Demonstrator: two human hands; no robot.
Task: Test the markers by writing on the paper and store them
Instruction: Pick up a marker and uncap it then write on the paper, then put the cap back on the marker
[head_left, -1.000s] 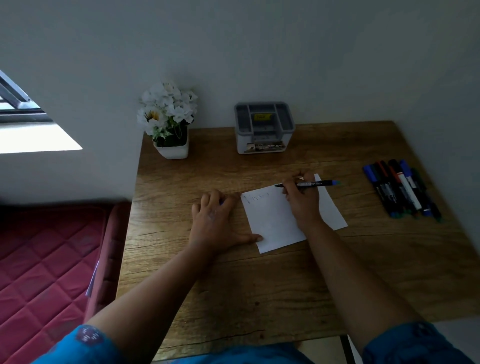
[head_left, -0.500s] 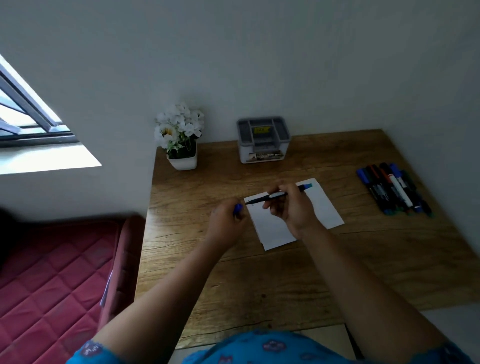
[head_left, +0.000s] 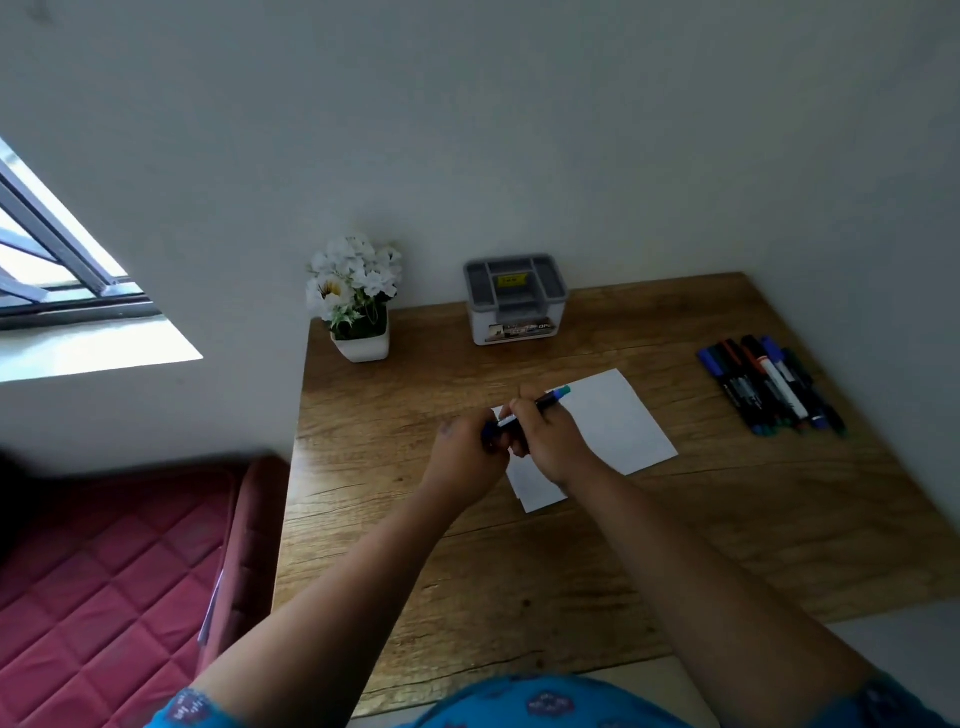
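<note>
Both hands meet over the white paper (head_left: 618, 421) in the middle of the wooden desk (head_left: 571, 561). My right hand (head_left: 548, 441) grips the barrel of a black marker (head_left: 545, 401) with a teal-blue end pointing up and right. My left hand (head_left: 467, 449) pinches the blue cap (head_left: 489, 432) at the marker's other end, pressed against it. Several more markers (head_left: 769, 384) lie side by side at the desk's right edge. A grey and white organizer box (head_left: 515, 299) stands at the back of the desk.
A white pot of white flowers (head_left: 358, 296) stands at the back left corner by the wall. A red quilted mattress (head_left: 104, 577) lies left of the desk, below a window (head_left: 47, 260). Walls close the desk at the back and right.
My right hand lifted the marker off the paper. My left hand left the paper, took the blue cap and brought it up to the marker's tip. The view shifted upward.
</note>
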